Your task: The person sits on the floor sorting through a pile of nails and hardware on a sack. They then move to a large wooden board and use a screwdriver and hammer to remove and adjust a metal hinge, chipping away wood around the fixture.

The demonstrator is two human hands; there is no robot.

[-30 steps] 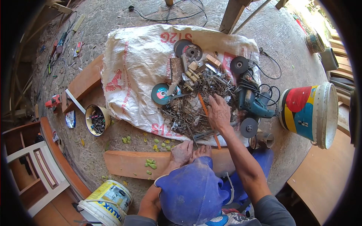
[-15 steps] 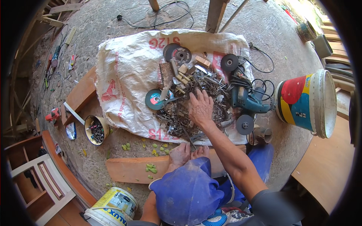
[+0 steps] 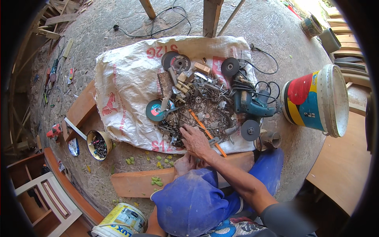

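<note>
My right hand [image 3: 194,141] rests, fingers apart, at the front of a pile of rusty nails, screws and metal fittings [image 3: 213,106] on a white woven sack [image 3: 124,87]. My left hand [image 3: 182,165] is lower, partly behind the right one, fingers curled; what they hold is hidden. Blue fabric [image 3: 185,201] fills the lower middle, over a wooden board [image 3: 138,185]. An orange strip [image 3: 199,123] crosses the pile. Around it lie a blue power tool [image 3: 250,104], a grinder disc [image 3: 250,129], a teal-centred disc [image 3: 155,110] and wood blocks [image 3: 202,68].
A bowl of small parts [image 3: 98,144] and a red tool [image 3: 54,131] are left of the sack. A colourful bucket [image 3: 308,100] stands right, another bucket [image 3: 118,221] lower left. Wooden posts [image 3: 211,15], a cabinet piece [image 3: 43,197] and a plywood panel [image 3: 335,173] border the floor.
My right hand has moved left and down from the middle of the pile toward my left hand, uncovering part of the orange strip. The whole view has also shifted slightly.
</note>
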